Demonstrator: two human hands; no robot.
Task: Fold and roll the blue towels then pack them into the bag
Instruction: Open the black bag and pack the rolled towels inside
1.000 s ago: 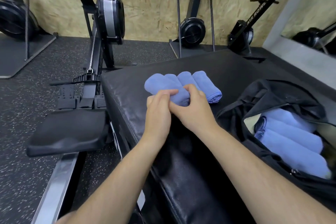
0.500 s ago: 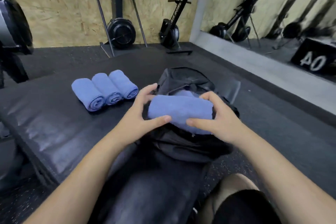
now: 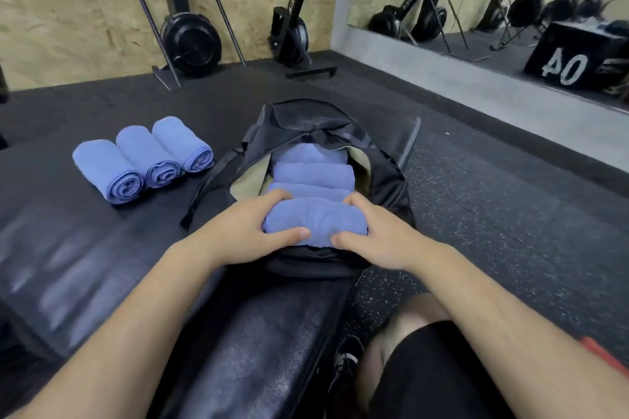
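A rolled blue towel (image 3: 315, 219) lies crosswise at the near end of the open black bag (image 3: 299, 122). My left hand (image 3: 248, 226) grips its left end and my right hand (image 3: 377, 235) grips its right end. Behind it, three more rolled towels (image 3: 313, 173) lie side by side inside the bag. Three rolled blue towels (image 3: 143, 158) rest in a row on the black padded bench (image 3: 85, 248), left of the bag.
The bench edge runs past my knee (image 3: 418, 360) at lower right, with speckled rubber floor (image 3: 493, 201) beyond. Rowing machines (image 3: 294, 17) stand against the wooden wall. A mirror (image 3: 510, 3) and a black box marked 40 (image 3: 565, 58) are at the right.
I picked one rolled towel from the row of four, carried it right and lowered it into the bag's near end. My view swung right toward the bag.
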